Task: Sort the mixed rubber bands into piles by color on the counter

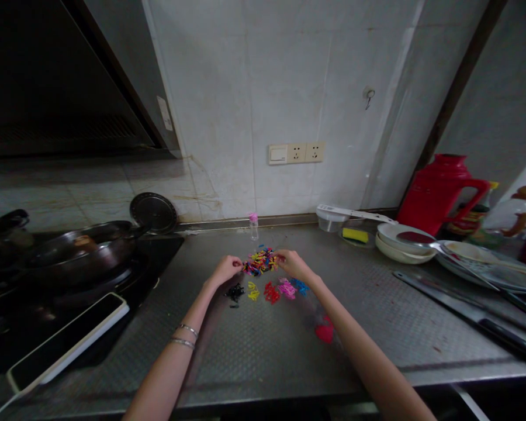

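A mixed pile of small, slim coloured pieces [260, 261], too small to name surely, lies on the metal counter. At its left edge is my left hand [228, 269], fingers curled in a pinch; what they hold, if anything, is hidden. My right hand [293, 264] touches the pile's right edge with closed fingertips. In front lie sorted heaps of similar pieces: black [234, 293], yellow [253, 291], red [272, 293], pink [287, 288] and blue [300, 286], the last partly beside my right wrist. Behind the pile stands a small clear bottle with a pink cap [253, 227].
To the left are a pan [83, 251] on the stove and a white-cased phone [70, 342]. Right of me are stacked bowls [403, 251], a yellow sponge [355, 235], a long knife [438, 298] and a red thermos [436, 196]. A red patch [325, 331] lies by my right forearm.
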{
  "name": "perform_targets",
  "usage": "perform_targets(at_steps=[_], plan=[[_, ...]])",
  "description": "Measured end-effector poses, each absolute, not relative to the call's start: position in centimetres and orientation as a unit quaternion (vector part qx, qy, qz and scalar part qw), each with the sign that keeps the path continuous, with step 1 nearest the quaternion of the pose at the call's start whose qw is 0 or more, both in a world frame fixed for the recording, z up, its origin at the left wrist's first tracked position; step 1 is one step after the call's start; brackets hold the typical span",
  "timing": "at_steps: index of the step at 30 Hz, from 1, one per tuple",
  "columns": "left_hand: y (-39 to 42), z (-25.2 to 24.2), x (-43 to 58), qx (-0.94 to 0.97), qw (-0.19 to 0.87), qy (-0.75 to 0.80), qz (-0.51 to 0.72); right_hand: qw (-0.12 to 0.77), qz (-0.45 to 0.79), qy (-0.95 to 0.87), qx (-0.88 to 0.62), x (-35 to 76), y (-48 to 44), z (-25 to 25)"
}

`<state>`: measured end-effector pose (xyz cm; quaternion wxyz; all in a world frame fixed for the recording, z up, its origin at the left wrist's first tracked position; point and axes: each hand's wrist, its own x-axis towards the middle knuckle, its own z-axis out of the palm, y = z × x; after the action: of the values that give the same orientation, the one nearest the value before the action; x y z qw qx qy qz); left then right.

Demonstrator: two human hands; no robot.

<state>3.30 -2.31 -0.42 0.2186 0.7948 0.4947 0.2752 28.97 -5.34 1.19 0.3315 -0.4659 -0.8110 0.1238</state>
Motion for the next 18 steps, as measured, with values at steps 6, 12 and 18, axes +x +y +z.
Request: perform_targets(at_steps=[6, 12, 18], plan=[[-2.5, 0.1, 3.0, 0.825, 0.201, 0.479, 0.225, 0.283, 0.145, -0.858, -0.403, 24.5, -7.2, 0.7], [-2.5, -0.4, 3.0, 0.821, 0.195, 0.491, 0.217, 0.267, 0.158, -0.866, -0.392, 23.1, -8.0, -0.2], [-2.7, -0.4, 3.0, 0.814, 0.2, 0.489, 0.241, 0.294, 0.173, -0.842, -0.418, 24.4, -7.7, -0.1]])
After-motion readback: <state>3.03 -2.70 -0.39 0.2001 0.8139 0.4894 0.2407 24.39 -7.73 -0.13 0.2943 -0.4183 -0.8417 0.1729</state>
